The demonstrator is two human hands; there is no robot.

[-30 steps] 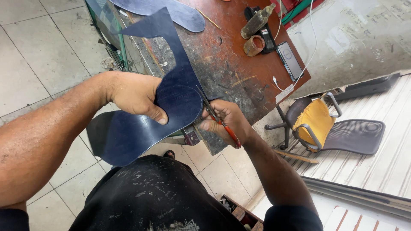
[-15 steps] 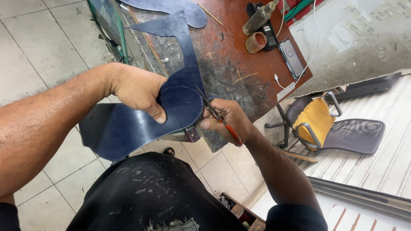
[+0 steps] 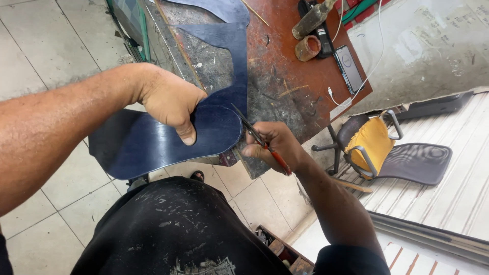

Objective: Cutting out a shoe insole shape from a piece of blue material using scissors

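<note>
My left hand [image 3: 170, 102] grips a dark blue sheet of leather-like material [image 3: 153, 142], thumb pressed on its rounded sole-shaped end. A narrow strip of the same sheet [image 3: 237, 76] still runs up onto the brown workbench [image 3: 295, 76]. My right hand [image 3: 272, 145] holds scissors with red handles [image 3: 260, 140], blades pointing up at the sheet's rounded edge near the strip. My black, paint-flecked apron fills the bottom of the head view.
On the bench lie another blue cut piece [image 3: 219, 7], a phone on a white cable [image 3: 349, 61], a small brown cup [image 3: 307, 47] and a tool. A black chair with a yellow cloth [image 3: 377, 147] stands right. Tiled floor lies left.
The sheet has turned in my left hand, its rounded end swinging right toward the scissors. The strip on the bench now shows more of the cut-out gap. My right hand stays close by.
</note>
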